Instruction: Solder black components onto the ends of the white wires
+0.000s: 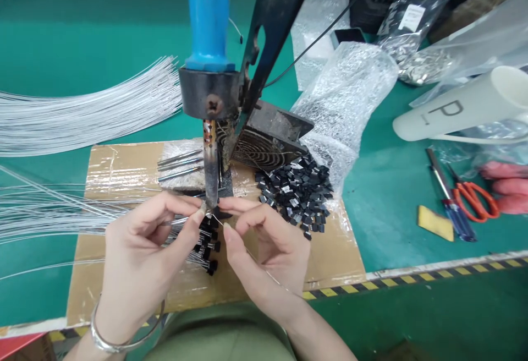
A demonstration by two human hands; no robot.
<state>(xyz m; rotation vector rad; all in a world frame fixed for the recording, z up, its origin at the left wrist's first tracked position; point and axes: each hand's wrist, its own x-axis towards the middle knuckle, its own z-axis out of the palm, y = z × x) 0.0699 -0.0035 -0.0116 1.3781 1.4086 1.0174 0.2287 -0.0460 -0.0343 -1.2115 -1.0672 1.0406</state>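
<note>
A soldering iron (208,31) with a blue handle is clamped tip-down in a black stand (268,31). Directly under its tip, my left hand (148,256) pinches a tiny part between thumb and index finger; the fingertips hide what it is. My right hand (276,251) is closed on a thin solder wire (217,219), whose end reaches the iron's tip. The wire's tail runs back across the palm. Below the tip lie several white cables with black ends (211,267). Right of the iron is a pile of small black connectors (292,190).
Cardboard (330,256) covers the work spot on a green table. A small fan (268,135) stands behind the iron. Left lies a bundle of white wires (103,113). To the right are bubble wrap (346,91), a white cup (457,108), orange scissors (476,201) and a screwdriver (457,220).
</note>
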